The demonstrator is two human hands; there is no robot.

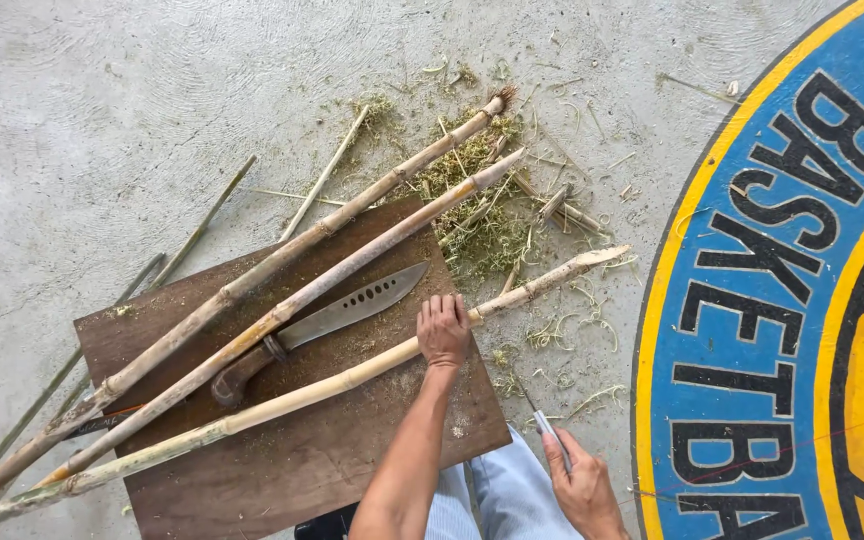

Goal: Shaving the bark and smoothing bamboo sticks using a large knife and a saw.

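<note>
While the left hand [443, 330] clamps the cane [352, 378] on the board [302, 470], the right hand [582, 485], closed on a small knife [550, 428], should cut away from the fingers.

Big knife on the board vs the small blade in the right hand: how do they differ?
The big knife lies loose on the wooden board, between bamboo stalks; the small blade is gripped in the right hand over the concrete. The big knife is broad, with holes along the blade and a dark curved handle; the small blade is thin and narrow. Both look metal.
</note>
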